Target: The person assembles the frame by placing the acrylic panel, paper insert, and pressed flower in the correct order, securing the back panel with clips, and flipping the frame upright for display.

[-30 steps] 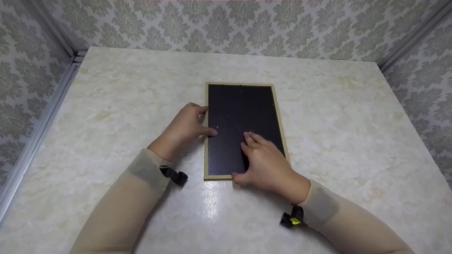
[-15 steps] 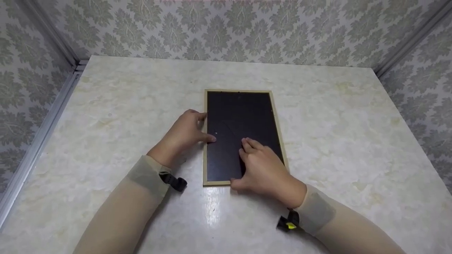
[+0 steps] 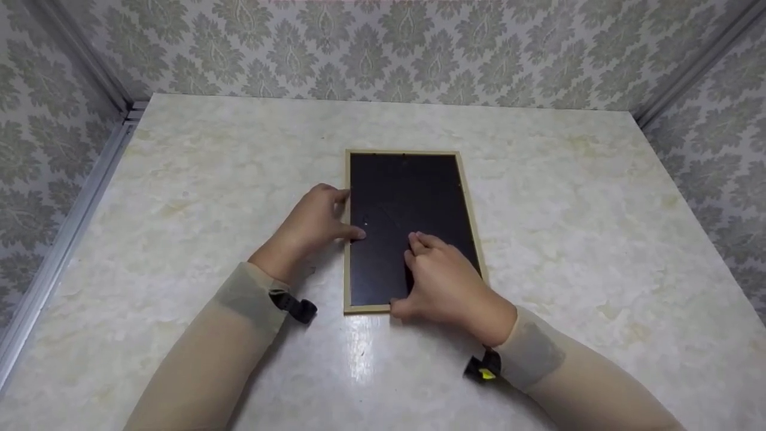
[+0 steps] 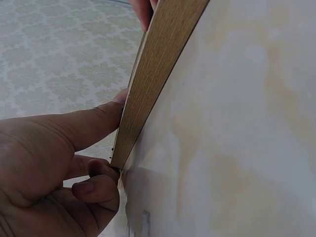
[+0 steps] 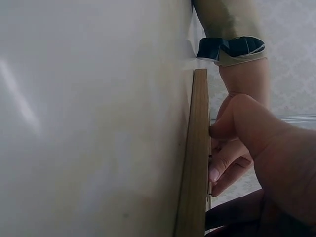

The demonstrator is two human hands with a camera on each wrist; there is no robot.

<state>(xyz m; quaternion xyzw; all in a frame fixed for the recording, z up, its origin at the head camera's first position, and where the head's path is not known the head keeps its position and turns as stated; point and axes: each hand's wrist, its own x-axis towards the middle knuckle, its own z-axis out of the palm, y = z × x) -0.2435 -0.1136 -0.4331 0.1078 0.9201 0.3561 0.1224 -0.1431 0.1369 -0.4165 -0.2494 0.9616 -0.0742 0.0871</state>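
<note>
A picture frame lies back up on the table, its black backing edged by a thin pale wooden border. My left hand grips its left side, thumb on the backing and fingers at the outer edge. The left wrist view shows that thumb against the wooden side. My right hand holds the near right part, fingertips on the backing and thumb at the near border. In the right wrist view its thumb bends to the wooden edge. The right hand hides the frame's near right corner.
The table has a pale marbled top. Patterned wall panels stand behind it and at both sides, with a metal rail on the left. Each wrist carries a black strap with a small camera; the left wrist camera is close beside the frame.
The head view has tilted slightly, so everything sits a little lower. The right wrist has shifted slightly left. Both hands keep their places on the picture frame.
</note>
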